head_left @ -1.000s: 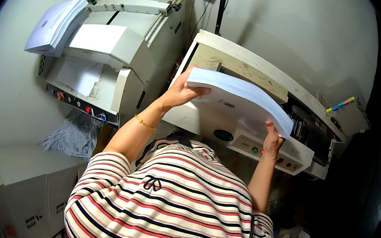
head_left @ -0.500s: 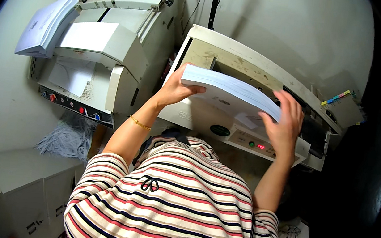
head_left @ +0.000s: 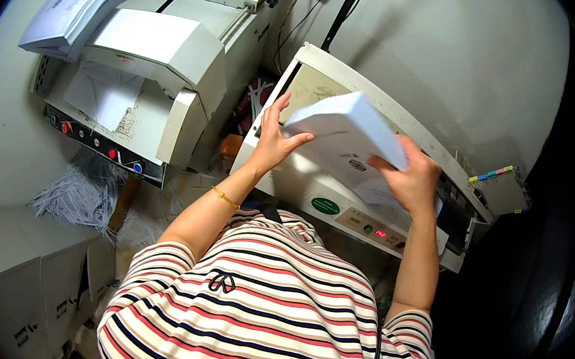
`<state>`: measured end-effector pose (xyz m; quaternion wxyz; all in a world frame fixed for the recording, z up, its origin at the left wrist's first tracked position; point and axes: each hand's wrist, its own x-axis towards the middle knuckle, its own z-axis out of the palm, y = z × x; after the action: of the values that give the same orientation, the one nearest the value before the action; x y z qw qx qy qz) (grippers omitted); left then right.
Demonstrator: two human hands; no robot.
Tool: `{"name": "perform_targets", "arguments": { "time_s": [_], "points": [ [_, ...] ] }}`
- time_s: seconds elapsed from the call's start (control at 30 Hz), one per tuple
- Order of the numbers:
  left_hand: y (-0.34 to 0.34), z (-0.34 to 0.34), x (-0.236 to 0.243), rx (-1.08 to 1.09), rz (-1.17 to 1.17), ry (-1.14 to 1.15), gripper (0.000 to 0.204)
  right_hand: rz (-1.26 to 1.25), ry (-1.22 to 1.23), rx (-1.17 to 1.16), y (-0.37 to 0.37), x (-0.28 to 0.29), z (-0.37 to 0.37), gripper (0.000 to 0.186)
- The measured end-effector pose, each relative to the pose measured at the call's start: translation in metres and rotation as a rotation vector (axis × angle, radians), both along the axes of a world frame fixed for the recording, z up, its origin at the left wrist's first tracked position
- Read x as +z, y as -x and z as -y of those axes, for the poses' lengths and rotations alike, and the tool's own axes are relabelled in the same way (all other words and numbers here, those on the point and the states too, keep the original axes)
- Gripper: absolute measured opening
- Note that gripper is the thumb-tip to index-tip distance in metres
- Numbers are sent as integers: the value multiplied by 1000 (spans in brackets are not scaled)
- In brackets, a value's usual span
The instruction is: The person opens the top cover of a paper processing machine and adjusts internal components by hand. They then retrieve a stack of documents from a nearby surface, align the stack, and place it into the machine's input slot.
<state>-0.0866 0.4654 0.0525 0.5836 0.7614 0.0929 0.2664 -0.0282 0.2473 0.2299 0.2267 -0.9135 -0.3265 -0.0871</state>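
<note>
The book [head_left: 338, 146], a thick white block of pages with a small dark emblem on its face, is held up at a tilt over the machine [head_left: 292, 173] on the right, its upper edge blurred. Whether its lower part touches the machine, I cannot tell.

The right hand [head_left: 411, 177] has hold of the book's right end, its thumb on the printed face and its other fingers bent around the far side. The left hand [head_left: 279, 134] is open at the book's left end, fingers spread upward and apart from the pages, thumb stretched along the corner; whether the thumb touches it is unclear. A gold-coloured bracelet [head_left: 225, 198] sits on the left wrist.

Below the book, the front of the right machine bears a green oval label [head_left: 325, 206] and a control panel [head_left: 371, 230] with a lit red display. On the left stands another machine [head_left: 190, 128], with a pile of printed papers [head_left: 79, 7] on its upper left side and a row of coloured buttons along its front. Shredded paper [head_left: 74, 193] lies heaped below it, near a pale cabinet [head_left: 13, 246].
</note>
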Motion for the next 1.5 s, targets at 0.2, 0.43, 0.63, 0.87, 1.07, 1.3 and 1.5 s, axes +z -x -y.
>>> {"name": "perform_targets", "arguments": {
  "time_s": [0.2,0.43,0.63,0.87,1.07,1.3,1.5],
  "points": [
    [-32,12,80,-617,47,517,74,-140,-728,-60,22,17,51,38],
    [-31,24,119,-787,118,312,49,-63,-1129,-163,30,-61,68,51],
    [-25,19,93,-729,-26,219,47,-368,-1138,-112,25,-122,75,47],
    [-22,17,90,-618,45,229,45,-268,-1170,-142,25,-112,47,37],
    [-16,20,92,-546,45,164,52,-358,-1045,-69,20,-128,61,41],
    [-15,14,83,-641,-18,212,57,-464,-1106,-58,7,-130,60,54],
    [-13,10,110,-545,178,160,95,-490,-1183,-36,3,-134,61,65]
  ]
}}
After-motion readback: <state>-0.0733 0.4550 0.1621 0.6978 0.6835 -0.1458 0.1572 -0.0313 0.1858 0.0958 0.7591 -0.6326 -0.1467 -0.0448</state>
